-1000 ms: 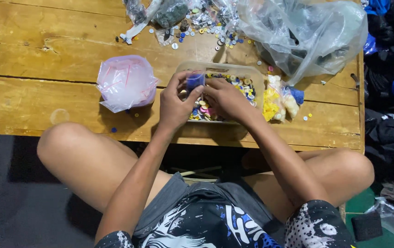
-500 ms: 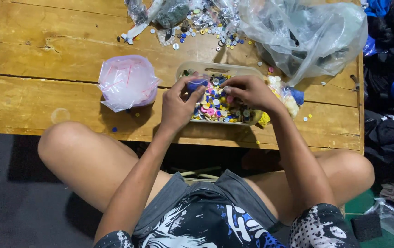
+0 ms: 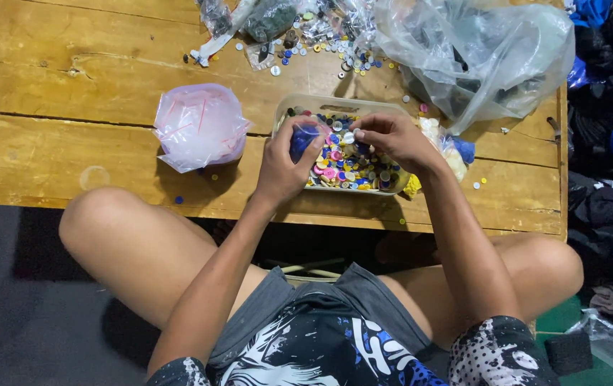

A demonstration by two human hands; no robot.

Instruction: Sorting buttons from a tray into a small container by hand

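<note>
The plastic tray (image 3: 286, 106) of mixed coloured buttons (image 3: 346, 164) sat close to the wooden table's (image 3: 56, 107) near edge, with bare planks open to the left. Over it, the left hand (image 3: 285, 161) clasped a small blue bag (image 3: 302, 138), while the right hand (image 3: 391, 137) pinched a pale button (image 3: 359, 134) just beside that bag. A pink bag (image 3: 199, 125) lay left; a big clear bag (image 3: 478, 50) crowded far right.
</note>
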